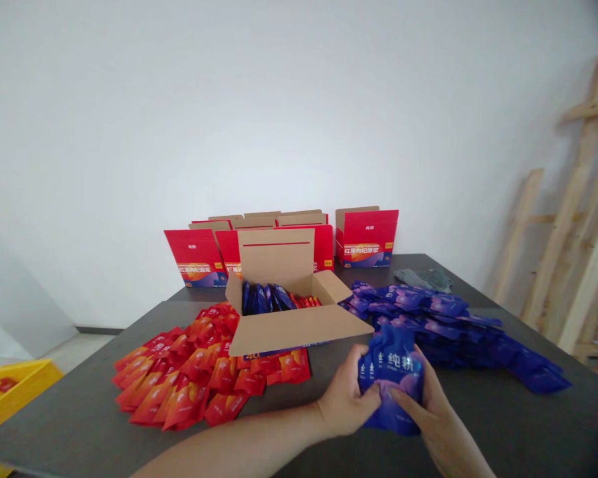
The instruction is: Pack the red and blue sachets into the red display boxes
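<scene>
A fanned stack of blue pouches is gripped between both hands above the near part of the table. My left hand closes on its left edge, thumb across the front. On the other side my right hand pinches the stack, its thumb also on the front. Ahead and to the left stands an open carton, flaps spread, with blue pouches on its left side and red pouches on its right. A large pile of blue pouches lies beyond my right hand.
Red pouches are heaped on the dark table left of the carton. Several red boxes line the back, another box standing apart. A grey cloth, a yellow crate and wooden frames flank the scene.
</scene>
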### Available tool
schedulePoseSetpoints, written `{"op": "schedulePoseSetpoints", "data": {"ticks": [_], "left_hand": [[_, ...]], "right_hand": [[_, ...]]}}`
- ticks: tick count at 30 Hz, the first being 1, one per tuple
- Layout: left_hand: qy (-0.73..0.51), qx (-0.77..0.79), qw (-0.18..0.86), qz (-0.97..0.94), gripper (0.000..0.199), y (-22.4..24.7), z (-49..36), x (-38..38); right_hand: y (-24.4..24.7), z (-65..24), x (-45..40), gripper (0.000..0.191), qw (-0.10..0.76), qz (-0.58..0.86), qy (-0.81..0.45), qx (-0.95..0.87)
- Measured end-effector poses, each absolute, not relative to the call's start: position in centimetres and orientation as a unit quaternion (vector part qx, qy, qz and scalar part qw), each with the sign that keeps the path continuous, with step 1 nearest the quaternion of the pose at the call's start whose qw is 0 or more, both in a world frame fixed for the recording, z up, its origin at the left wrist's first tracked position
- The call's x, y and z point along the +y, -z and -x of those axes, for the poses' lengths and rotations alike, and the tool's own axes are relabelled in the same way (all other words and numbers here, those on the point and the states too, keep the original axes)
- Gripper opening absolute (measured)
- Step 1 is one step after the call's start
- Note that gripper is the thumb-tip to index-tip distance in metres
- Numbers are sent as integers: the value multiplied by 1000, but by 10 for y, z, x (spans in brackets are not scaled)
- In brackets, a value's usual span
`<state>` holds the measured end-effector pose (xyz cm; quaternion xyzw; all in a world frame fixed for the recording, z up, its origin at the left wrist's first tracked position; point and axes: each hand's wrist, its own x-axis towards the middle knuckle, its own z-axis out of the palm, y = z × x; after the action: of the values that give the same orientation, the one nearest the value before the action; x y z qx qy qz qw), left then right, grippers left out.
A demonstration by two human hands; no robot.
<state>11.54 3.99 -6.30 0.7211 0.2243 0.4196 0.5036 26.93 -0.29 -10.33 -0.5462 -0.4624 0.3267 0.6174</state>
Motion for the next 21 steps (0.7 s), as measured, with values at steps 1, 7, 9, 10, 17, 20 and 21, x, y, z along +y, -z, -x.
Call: {"op": "schedulePoseSetpoints", "data": {"ticks": [1, 7, 9, 10, 17, 20, 21], "left_hand": [[-417, 209, 473, -748, 41, 61, -112, 42], [-422, 213, 455, -754, 53, 61, -101, 50], [-409, 239, 509, -719, 65, 66, -102, 48], [-401, 248, 537, -700, 72, 68, -103, 47], [-376, 301, 611, -628, 66, 68, -116, 29], [-371, 280, 624, -629, 69, 44, -118, 20], [-371, 276, 612, -642, 67, 31, -117, 15]], "right_hand": [[100, -268, -1, 87, 599, 549, -324, -485], [103, -266, 0, 71, 498, 569, -258, -601], [110, -262, -2, 73, 474, 553, -228, -646], [114, -259, -2, 75, 467, 545, -212, -663], [133, -251, -3, 84, 479, 553, -135, -668], [125, -251, -8, 92, 511, 542, -94, -660], [118, -250, -11, 93, 523, 541, -84, -653]]}}
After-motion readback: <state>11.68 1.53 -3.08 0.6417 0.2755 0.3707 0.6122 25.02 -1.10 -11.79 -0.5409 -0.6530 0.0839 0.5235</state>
